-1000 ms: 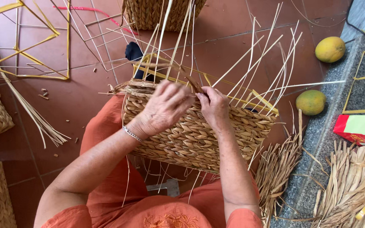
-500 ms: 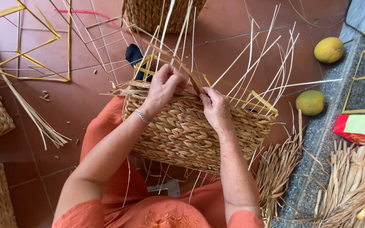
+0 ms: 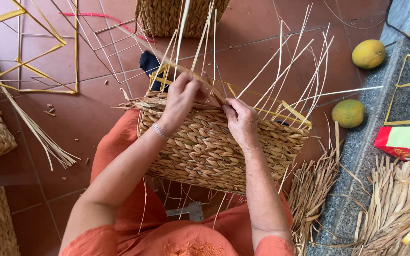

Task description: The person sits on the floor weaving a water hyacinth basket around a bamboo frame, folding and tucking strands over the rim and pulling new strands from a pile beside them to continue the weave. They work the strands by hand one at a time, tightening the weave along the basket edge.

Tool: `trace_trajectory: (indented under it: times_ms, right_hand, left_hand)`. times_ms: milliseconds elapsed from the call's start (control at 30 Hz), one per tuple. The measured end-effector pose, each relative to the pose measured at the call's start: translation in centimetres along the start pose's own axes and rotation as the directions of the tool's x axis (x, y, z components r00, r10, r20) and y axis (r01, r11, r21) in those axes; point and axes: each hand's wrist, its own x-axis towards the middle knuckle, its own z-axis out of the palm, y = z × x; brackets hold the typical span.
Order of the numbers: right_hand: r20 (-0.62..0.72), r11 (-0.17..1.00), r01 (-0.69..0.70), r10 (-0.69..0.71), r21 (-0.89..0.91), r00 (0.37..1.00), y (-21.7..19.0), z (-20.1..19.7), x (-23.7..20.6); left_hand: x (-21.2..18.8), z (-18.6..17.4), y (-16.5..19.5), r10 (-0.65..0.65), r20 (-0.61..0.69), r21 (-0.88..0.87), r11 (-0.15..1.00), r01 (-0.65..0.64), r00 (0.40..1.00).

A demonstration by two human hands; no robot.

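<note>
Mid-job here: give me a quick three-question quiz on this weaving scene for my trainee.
1. True or false: both hands work at the top edge of the half-woven basket.
2. Which wrist wears the bracelet? A) left B) right C) neither
3. How many round yellow-green fruits lie at the right side of the floor?

Key:
1. True: the left hand and right hand both sit at the rim, where the loose strand comes in.
2. A.
3. Two: the upper fruit and the lower fruit.

red tiled floor (image 3: 48, 128), two mangoes (image 3: 368, 53) (yellow-green), straw bundles (image 3: 399, 199)
</note>
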Motion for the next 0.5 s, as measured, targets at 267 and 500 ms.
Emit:
trace_trajectory:
  times_ms: [267,500]
  right_hand:
    - [-0.008,0.993,-0.086,0.086,-0.08,0.996,-1.1,0.9,0.6]
    - [0.135,0.969,0.146,-0.12,-0.198,0.984,0.3,0.6,0.3]
  left_hand:
    - [-6.1,-0.1,1.1,0.013,0.282,0.058,0.998,-0.03,0.959]
    - [-3.4,-2.0,5.3,0.472,0.508,0.772,0.122,-0.624,0.721]
